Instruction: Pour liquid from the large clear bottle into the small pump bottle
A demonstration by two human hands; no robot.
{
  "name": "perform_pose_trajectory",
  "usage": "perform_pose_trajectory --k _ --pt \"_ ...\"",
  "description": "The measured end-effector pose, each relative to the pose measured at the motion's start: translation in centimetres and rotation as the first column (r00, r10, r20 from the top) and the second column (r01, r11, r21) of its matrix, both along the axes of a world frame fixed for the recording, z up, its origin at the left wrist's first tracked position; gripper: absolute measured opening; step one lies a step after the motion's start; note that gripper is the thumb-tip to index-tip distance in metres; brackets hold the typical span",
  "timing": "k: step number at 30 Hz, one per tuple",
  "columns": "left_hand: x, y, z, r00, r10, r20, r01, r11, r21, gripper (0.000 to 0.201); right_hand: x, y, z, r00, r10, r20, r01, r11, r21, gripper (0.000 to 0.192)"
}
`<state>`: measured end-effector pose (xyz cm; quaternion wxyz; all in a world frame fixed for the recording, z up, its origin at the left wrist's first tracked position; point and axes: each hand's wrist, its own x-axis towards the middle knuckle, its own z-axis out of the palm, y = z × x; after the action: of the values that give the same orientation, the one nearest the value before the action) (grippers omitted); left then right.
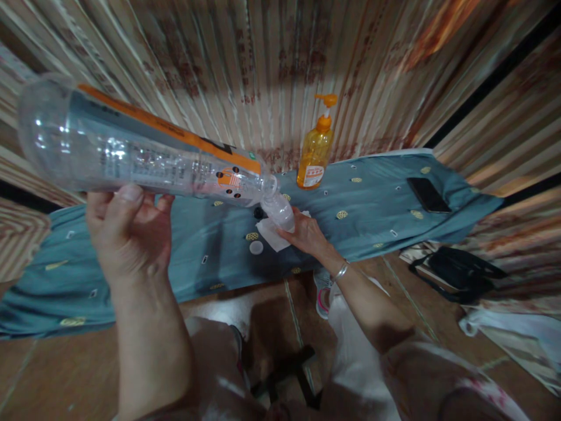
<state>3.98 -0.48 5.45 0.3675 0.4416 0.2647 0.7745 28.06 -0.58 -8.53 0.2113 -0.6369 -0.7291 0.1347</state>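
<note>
From the head camera, the left hand is raised, its grip closing around a large clear bottle, tilting its mouth down into a small clear bottle. The right hand is gripping that small bottle over the blue-clothed table. An orange pump bottle is standing just behind.

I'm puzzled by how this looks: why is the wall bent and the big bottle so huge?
Head view: a wide lens bows the corrugated wall and swells the near clear bottle in the left hand; glare spots dot its base, and the edges blur.
</note>
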Motion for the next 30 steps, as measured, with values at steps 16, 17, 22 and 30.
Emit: perform_pose_trajectory --k 16,17,22,30 --pt "-0.13 0.15 -0.11 1.000 -0.004 -0.013 0.004 1.000 0.002 0.039 0.00 0.14 -0.50 0.999 -0.011 0.031 0.010 0.999 0.032 0.062" --pt "-0.11 0.14 -0.13 1.000 -0.003 -0.019 0.003 1.000 0.001 0.039 -0.01 0.13 -0.47 0.999 -0.011 0.032 0.010 0.999 0.032 0.062" --pt "0.03 -0.03 -0.07 0.997 0.024 -0.071 -0.024 1.000 -0.005 0.033 0.03 0.07 -0.32 1.000 0.005 0.014 -0.006 1.000 0.023 0.060" --pt "-0.17 0.04 -0.17 1.000 -0.007 -0.024 0.007 1.000 -0.001 0.038 0.05 0.01 -0.11 1.000 0.007 -0.010 -0.007 1.000 0.002 0.059"
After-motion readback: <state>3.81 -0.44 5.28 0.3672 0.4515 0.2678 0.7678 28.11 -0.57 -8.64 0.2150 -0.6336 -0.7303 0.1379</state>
